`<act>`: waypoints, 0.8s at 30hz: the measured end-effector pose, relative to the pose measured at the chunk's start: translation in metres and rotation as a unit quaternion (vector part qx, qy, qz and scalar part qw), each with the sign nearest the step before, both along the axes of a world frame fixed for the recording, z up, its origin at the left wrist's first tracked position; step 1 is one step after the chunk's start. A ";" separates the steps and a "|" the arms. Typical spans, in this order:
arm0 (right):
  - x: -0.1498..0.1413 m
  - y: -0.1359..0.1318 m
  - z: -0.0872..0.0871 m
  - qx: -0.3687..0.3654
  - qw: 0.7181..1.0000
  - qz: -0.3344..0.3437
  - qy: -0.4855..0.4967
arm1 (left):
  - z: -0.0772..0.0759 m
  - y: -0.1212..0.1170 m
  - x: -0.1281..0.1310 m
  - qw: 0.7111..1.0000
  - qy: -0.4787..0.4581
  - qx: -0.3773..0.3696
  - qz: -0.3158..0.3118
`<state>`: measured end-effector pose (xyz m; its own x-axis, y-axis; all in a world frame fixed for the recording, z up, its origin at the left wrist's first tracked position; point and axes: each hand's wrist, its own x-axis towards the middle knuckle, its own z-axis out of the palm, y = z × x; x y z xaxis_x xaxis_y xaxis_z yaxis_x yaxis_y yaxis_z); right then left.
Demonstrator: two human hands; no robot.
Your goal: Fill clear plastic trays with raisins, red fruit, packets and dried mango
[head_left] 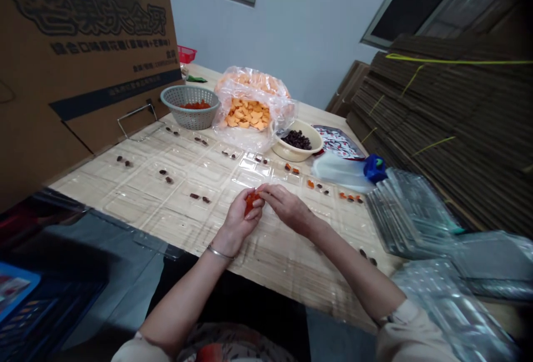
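My left hand (240, 216) is cupped shut around a few orange-red dried fruit pieces (251, 202) over the table's middle. My right hand (285, 206) touches it, fingertips pinched at those pieces. Beneath both hands lie clear plastic trays (175, 184) with shallow compartments. Several compartments hold small dark pieces (200, 197), and some to the right hold orange bits too (310, 184).
A grey colander with red pieces (190, 107), an open bag of orange slices (250, 112) and a cream bowl of dark raisins (297, 141) stand at the back. A large cardboard box (79, 51) is left; stacked clear trays (412, 212) and flat cardboard (449, 117) are right.
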<state>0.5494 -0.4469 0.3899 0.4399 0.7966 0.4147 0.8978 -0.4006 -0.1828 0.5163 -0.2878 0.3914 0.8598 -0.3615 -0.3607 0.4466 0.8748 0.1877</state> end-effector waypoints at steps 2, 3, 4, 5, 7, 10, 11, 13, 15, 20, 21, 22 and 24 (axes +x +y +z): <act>0.001 0.001 0.002 0.046 0.998 0.001 0.048 | 0.001 -0.001 -0.001 0.999 -0.022 0.027 0.000; 0.002 0.001 0.002 0.079 0.994 0.003 0.072 | 0.001 -0.002 -0.002 0.998 -0.036 0.046 0.001; 0.004 0.001 0.003 0.114 0.989 0.007 0.097 | 0.001 -0.002 -0.002 0.997 -0.051 0.064 0.001; 0.005 0.002 0.003 0.149 0.980 0.009 0.129 | 0.001 -0.002 -0.001 0.995 -0.062 0.080 0.000; 0.008 0.001 0.002 0.220 0.949 -0.007 0.227 | 0.001 -0.001 0.000 0.994 -0.066 0.083 -0.006; 0.016 -0.003 0.000 0.305 0.864 -0.061 0.395 | -0.001 0.000 0.004 0.998 -0.042 0.041 -0.008; 0.020 -0.005 -0.001 0.325 0.839 -0.079 0.429 | -0.001 0.000 0.004 0.999 -0.036 0.026 -0.007; 0.033 -0.012 -0.003 0.346 0.814 -0.117 0.452 | -0.003 0.002 0.003 1.000 -0.028 0.008 -0.003; 0.053 -0.020 -0.005 0.329 0.823 -0.171 0.429 | -0.004 0.005 -0.001 1.000 -0.018 0.003 0.000; 0.118 -0.031 -0.016 0.196 0.866 -0.346 0.304 | -0.012 0.012 -0.009 1.000 0.004 -0.016 0.006; 0.130 -0.030 -0.020 0.186 0.865 -0.364 0.291 | -0.014 0.013 -0.010 1.000 0.003 -0.020 0.004; 0.140 -0.029 -0.023 0.180 0.863 -0.377 0.284 | -0.016 0.013 -0.010 1.000 0.004 -0.024 0.003; 0.155 -0.024 -0.030 0.159 0.859 -0.402 0.274 | -0.018 0.014 -0.010 1.000 0.009 -0.027 -0.001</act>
<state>0.7048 -0.4712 0.3599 0.9934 0.0287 0.1106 0.0987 -0.7034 -0.7039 0.5066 -0.2736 0.3738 0.8531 -0.3817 -0.3555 0.4503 0.8830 0.1326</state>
